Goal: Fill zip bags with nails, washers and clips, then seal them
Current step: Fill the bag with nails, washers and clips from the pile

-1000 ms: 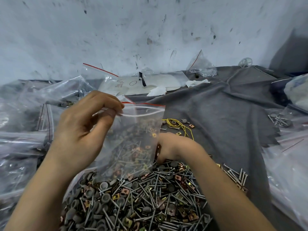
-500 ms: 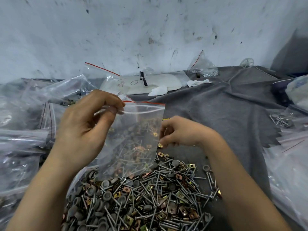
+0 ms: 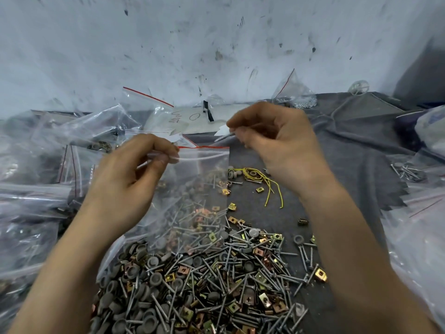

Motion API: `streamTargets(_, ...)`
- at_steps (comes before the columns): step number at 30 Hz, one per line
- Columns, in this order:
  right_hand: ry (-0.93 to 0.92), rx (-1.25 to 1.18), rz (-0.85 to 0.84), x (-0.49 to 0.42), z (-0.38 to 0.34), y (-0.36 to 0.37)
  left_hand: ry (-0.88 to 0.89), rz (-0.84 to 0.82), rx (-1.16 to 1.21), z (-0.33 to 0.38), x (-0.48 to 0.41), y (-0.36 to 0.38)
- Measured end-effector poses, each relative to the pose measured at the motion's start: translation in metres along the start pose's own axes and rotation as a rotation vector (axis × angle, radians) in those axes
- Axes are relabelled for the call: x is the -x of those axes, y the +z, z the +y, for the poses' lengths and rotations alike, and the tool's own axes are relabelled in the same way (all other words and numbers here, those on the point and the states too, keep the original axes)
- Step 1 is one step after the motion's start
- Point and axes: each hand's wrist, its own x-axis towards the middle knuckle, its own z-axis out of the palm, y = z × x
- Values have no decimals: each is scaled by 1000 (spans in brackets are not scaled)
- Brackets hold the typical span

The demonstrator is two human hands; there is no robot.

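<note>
Left fingers (image 3: 161, 147) pinch bag (image 3: 199, 182) rim, right fingers (image 3: 243, 138) nail (image 3: 224, 137).

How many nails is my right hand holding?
1: a nail pinched in the right hand, above the zip bag; more may hide in the palm.

The left grip (image 3: 134, 179) and right grip (image 3: 277, 143) are bare, as are both forearms (image 3: 69, 266) (uncovered right to the frame's edge).

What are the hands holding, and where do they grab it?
The left hand pinches the zip bag at its top edge. The right hand pinches a nail by one end; which end is hidden.
</note>
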Motion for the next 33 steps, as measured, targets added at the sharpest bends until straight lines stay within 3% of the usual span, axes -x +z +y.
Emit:
streamTargets(4, -112, 56, 44, 4, -3, 15, 83, -41, 63, 6, 2, 1)
streamTargets(10, -46, 98, -223, 5, 0, 16, 105, -53, 83, 10, 2, 2)
streamTargets(15, 58, 137, -84, -3, 16, 7, 24, -10, 50, 7, 1, -1)
streamTargets(17, 192, 380, -229, -3, 26, 7, 12, 0, 37, 7, 1, -1)
streamTargets(19, 326, 606, -518, 2, 38, 11, 6, 6, 38, 8, 2, -1)
streamTargets(21, 432, 740, -807, 10, 46, 21, -3, 13, 42, 9, 2, -2)
streamTargets(23, 501, 828, -966, 16, 52, 33, -6, 18, 43, 9, 2, -2)
streamTargets(33, 393, 825, -1076, 20, 57, 46, 10, 4, 19, 7, 2, -1)
